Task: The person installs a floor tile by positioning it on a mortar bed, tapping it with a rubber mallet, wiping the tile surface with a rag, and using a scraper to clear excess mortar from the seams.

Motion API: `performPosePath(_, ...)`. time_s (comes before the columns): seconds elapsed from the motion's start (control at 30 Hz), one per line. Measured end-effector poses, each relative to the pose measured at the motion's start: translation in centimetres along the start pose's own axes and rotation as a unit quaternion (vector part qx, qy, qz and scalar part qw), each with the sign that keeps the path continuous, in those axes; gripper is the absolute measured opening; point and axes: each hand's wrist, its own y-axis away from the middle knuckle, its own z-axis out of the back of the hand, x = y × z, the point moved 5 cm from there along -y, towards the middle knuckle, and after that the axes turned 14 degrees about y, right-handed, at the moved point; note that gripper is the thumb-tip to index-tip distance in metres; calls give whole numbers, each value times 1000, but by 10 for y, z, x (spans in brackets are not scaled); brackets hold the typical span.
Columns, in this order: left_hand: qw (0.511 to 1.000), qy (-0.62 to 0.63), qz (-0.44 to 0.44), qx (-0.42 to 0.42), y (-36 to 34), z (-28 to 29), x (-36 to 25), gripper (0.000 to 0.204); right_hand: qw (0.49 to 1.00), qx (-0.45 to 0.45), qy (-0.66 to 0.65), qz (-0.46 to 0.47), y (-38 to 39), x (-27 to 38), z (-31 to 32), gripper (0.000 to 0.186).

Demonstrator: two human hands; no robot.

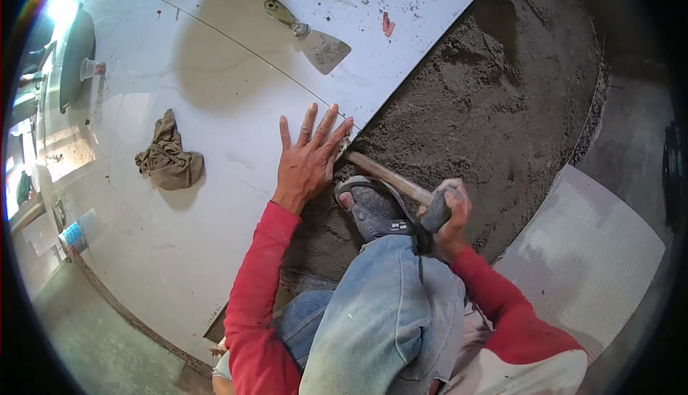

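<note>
My left hand [307,162] lies flat with fingers spread on the white floor tiles [236,237], beside the seam near a tile corner. My right hand [451,216] is wrapped round the dark head of a mallet [390,178]. Its wooden handle points left, the end close to the tile edge by my left fingers. Whether the handle touches the tile, I cannot tell. Under it spreads grey, crumbly mortar [459,101]. Beyond my left hand, a putty knife [315,40] rests on the tile. A crumpled brown cloth [170,153] sits further left.
My sandalled foot [373,205] stands on the mortar between my hands. To the right lies a pale tile with a ridged surface [580,259]. A clear cup [91,69] and a blue-labelled container [74,234] are at the left. Red scraps [388,25] and crumbs dot the far tile.
</note>
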Motion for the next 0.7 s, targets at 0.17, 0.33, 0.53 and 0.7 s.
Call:
performPosePath(0.17,1000,8,17,5,-4,8,8,59,917,84,-294,-257,-4,7,13,30)
performPosePath(0.33,1000,1,14,7,5,-1,4,60,947,80,-212,-226,0,-11,43,33)
performPosePath(0.53,1000,16,11,-15,15,-10,2,63,910,95,-295,-276,-15,19,21,30)
performPosePath(0.7,971,237,9,7,2,-40,-51,69,904,68,-310,-287,-61,27,156,50)
